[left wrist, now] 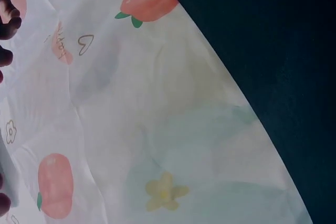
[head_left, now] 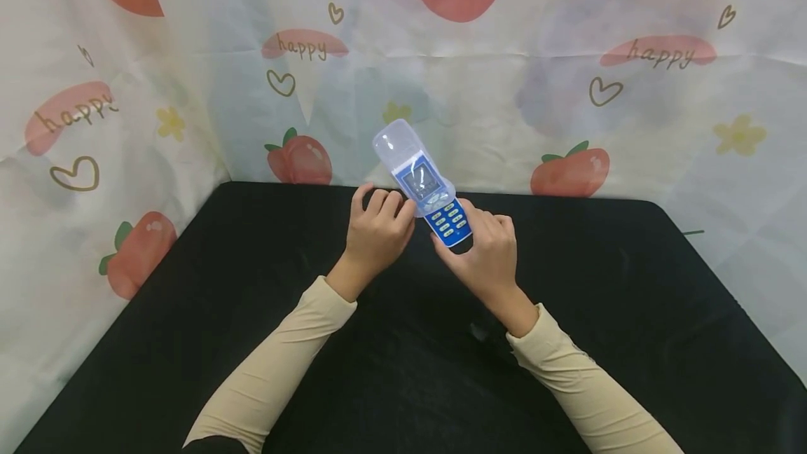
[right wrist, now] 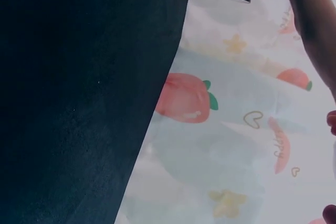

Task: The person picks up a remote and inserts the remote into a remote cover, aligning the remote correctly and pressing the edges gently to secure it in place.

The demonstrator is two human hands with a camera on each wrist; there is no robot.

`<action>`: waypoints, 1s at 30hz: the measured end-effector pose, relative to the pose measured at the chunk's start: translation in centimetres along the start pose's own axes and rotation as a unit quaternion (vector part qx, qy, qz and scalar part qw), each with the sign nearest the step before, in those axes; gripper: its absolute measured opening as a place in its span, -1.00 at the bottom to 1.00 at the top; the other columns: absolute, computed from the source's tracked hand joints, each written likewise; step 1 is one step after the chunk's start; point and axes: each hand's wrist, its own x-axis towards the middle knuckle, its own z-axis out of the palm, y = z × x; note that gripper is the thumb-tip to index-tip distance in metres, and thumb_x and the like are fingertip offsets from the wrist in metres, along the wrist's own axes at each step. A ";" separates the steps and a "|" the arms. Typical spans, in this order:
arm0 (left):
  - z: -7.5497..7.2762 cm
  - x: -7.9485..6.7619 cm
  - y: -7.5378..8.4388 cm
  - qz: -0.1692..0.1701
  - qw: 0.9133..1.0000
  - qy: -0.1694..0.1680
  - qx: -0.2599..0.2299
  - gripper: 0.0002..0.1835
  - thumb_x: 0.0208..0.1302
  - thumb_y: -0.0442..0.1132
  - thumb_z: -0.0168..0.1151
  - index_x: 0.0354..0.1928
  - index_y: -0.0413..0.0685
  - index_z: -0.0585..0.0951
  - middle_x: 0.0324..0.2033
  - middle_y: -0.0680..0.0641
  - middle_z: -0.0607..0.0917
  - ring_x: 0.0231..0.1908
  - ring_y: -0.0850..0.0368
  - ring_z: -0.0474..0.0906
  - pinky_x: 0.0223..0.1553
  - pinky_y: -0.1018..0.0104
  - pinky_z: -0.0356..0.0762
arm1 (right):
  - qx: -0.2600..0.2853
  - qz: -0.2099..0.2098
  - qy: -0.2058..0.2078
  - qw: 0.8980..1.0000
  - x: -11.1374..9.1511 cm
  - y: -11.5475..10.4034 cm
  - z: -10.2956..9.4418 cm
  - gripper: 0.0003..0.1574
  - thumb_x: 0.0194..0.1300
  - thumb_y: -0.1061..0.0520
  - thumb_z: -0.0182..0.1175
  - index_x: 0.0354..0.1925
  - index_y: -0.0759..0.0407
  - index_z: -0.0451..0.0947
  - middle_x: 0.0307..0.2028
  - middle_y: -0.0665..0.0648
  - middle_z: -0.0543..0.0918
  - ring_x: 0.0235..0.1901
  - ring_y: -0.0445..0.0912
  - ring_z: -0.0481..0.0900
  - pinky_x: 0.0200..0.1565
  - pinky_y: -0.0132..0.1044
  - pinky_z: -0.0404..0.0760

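One blue phone (head_left: pixel 449 224), partly inside a clear cover (head_left: pixel 397 142), is held up over a black table (head_left: pixel 599 258).
The left hand (head_left: pixel 378 226) has its fingers bent beside the cover's edge; its thumb is hidden, so I cannot tell whether they pinch it. In the middle, the phone slants top-left, its screen (head_left: pixel 420 179) under the cover. It looks light and stiff, probably plastic; the cover seems thin and slick, so the bare side edges by the keys should give the surest hold. The right hand (head_left: pixel 490 247) grips that end, thumb on one edge, fingers round the other. Glare blurs the screen's contents, and both wrist views cut off the fingertips at their borders.
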 end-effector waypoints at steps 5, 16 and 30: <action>0.0 0.0 0.5 0.015 1.000 0.003 -0.008 -0.96 0.15 -0.26 0.22 -0.43 -0.02 0.56 -0.51 0.01 0.59 -0.37 0.12 0.53 0.04 0.08 0.40 | 0.007 0.012 0.015 1.000 0.1 -0.2 0.3 -0.29 -0.12 -0.03 0.46 -0.06 0.34 0.51 -0.30 0.27 0.72 -0.41 0.10 0.64 -0.31 -0.05 0.41; -0.6 -0.4 -0.3 0.044 0.997 -0.048 -0.034 -0.88 0.15 -0.14 0.20 -0.36 -0.01 0.58 -0.42 0.01 0.64 -0.34 0.10 0.51 0.09 0.03 0.35 | 0.009 0.010 -0.014 1.000 0.2 -0.1 0.2 -0.26 -0.14 0.00 0.49 -0.04 0.36 0.50 -0.30 0.29 0.72 -0.37 0.11 0.65 -0.26 -0.03 0.42; -1.5 2.5 1.9 -0.034 0.997 -0.043 -0.061 -0.82 0.23 -0.07 0.21 -0.31 -0.02 0.59 -0.38 -0.01 0.61 -0.27 0.08 0.48 0.01 0.10 0.37 | -0.048 -0.078 0.019 0.996 -0.4 -0.1 0.5 -0.25 -0.19 0.02 0.51 -0.02 0.34 0.53 -0.35 0.28 0.71 -0.41 0.10 0.62 -0.20 0.03 0.45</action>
